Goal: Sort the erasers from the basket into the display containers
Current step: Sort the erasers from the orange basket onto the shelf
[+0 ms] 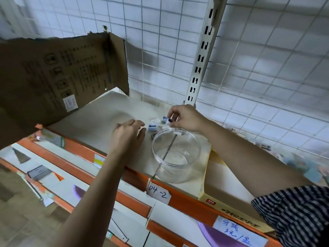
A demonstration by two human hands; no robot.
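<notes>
Your right hand pinches a small blue-and-white eraser in its fingers, just behind the clear round plastic jar on the pale shelf. Your left hand rests with fingers curled (holding anything? I cannot tell) just beside two more loose erasers.

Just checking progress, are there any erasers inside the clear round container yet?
No, the clear container holds nothing; the erasers lie on the shelf behind it.

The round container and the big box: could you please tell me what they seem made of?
Round container: probably clear glossy plastic, the shelf shows through; glass is possible. Box: matte brown cardboard, torn top edge, printed symbols.
</notes>
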